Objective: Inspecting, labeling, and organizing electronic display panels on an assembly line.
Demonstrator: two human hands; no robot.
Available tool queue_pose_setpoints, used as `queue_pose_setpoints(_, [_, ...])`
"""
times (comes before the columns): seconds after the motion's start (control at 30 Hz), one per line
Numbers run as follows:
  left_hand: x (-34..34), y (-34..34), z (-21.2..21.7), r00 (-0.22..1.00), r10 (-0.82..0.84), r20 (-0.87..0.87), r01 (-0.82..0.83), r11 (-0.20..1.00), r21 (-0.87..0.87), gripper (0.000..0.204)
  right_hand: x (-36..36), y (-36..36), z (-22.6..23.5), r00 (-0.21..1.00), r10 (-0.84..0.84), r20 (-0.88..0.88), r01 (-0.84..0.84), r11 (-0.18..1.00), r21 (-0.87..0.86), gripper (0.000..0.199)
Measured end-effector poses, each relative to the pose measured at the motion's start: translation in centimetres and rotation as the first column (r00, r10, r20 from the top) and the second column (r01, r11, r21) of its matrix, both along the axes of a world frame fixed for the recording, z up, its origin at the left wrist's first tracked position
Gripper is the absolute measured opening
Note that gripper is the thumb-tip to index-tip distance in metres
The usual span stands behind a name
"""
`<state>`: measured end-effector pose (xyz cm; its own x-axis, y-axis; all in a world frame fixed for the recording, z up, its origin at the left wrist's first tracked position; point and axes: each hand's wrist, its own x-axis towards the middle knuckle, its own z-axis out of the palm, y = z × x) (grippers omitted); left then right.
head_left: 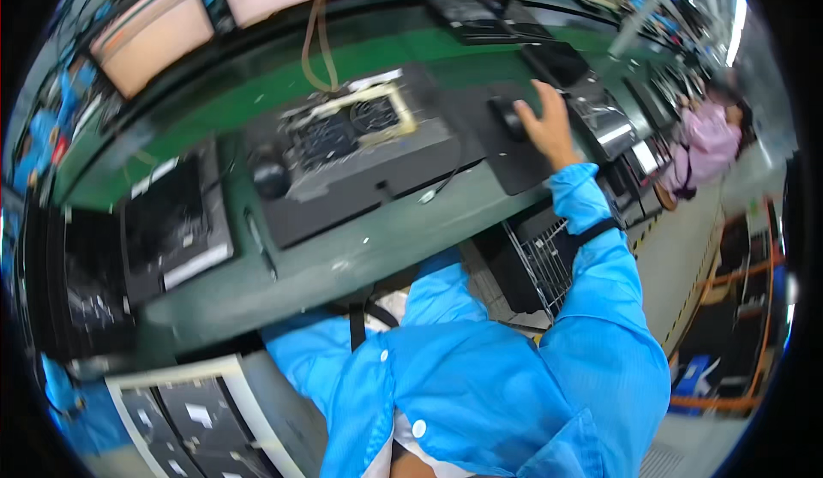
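My right hand (551, 128) is at the back right of the bench, its fingers stretched and apart. Just beside its thumb lies a black computer mouse (507, 119) on a dark mouse pad (523, 169); whether they touch is hard to tell. My left hand does not show; only the blue left sleeve (313, 349) appears, low by the bench's front edge. In front of me is a dark grey mat (334, 208) bearing a cream frame (403, 109) around black parts (330, 138). A rounded black object (271, 178) sits at the mat's left side.
Black flat devices (167, 216) lie at the left, near a pen-like tool (260, 242). Two monitors (154, 36) stand behind, with a hanging cable (321, 54). More black devices (604, 118) are at right. Below are a wire basket (544, 264) and a pale-framed crate (236, 366). A person in pink (707, 139) sits farther right.
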<state>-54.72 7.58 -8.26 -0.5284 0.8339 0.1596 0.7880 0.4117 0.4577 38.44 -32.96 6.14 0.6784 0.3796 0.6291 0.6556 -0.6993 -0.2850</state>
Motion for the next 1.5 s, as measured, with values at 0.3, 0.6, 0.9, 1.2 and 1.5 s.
queue_pose_setpoints(0.3, [41.0, -5.1, 7.9, 0.187, -0.982, 0.035, 0.908, 0.187, 0.375, 0.013, 0.7, 1.2, -5.5, 0.999, 0.045, 0.019, -0.044, 0.999, -0.027, 0.055])
queue_pose_setpoints(0.6, [59.5, -11.0, 12.1, -0.508, -0.856, -0.095, 0.752, -0.494, 0.437, 0.011, 0.3, 1.3, -5.2, 0.997, 0.035, -0.073, -0.038, 0.998, -0.045, 0.048])
queue_pose_setpoints(0.9, [60.0, -10.9, 10.1, -0.505, -0.863, 0.033, 0.809, -0.459, 0.366, 0.008, 0.5, 1.7, -4.9, 1.000, 0.020, -0.015, -0.021, 0.998, -0.067, 0.052])
queue_pose_setpoints(1.2, [60.4, -11.1, 10.3, -0.488, -0.873, 0.006, 0.805, -0.448, 0.389, 0.007, 15.9, 3.1, 1.2, 0.985, -0.159, -0.061, 0.141, 0.962, -0.234, 0.043])
queue_pose_setpoints(1.5, [60.7, -10.9, 10.2, -0.362, -0.932, -0.006, 0.878, -0.344, 0.333, 0.009, 30.1, 11.5, 0.9, 0.370, 0.441, -0.818, 0.791, 0.311, 0.526, 0.066])
